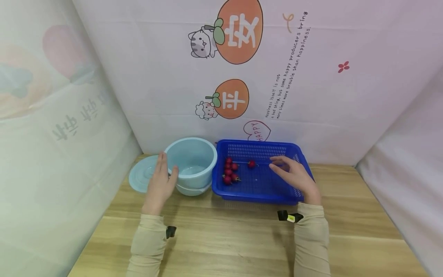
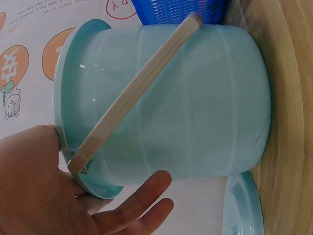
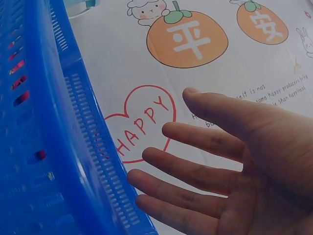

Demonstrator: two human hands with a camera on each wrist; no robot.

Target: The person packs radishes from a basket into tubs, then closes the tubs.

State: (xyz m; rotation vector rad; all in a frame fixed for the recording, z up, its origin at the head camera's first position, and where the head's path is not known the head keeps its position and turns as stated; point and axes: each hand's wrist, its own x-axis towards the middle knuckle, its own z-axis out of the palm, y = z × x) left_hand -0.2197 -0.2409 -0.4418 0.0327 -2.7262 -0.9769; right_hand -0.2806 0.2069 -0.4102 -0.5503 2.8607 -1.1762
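A light blue bucket point(image 1: 194, 179) with a beige handle point(image 2: 134, 95) stands upright on the table. My left hand point(image 1: 161, 184) is at its left rim, fingers extended, thumb near the rim; in the left wrist view the hand point(image 2: 44, 186) touches the rim edge. To the right sits a blue plastic basket point(image 1: 263, 198) holding several small red fruits point(image 1: 228, 172), mostly along its left side, and one apart, a red fruit point(image 1: 251, 164). Above the basket's right part hovers my right hand point(image 1: 294, 175), with fingers spread and nothing between them in the right wrist view.
A light blue round lid point(image 1: 140, 175) lies left of the bucket. The wooden table point(image 1: 225, 238) reaches toward me. Behind hangs a white printed cloth point(image 1: 155, 77), with more white cloth point(image 1: 52, 154) at the left side.
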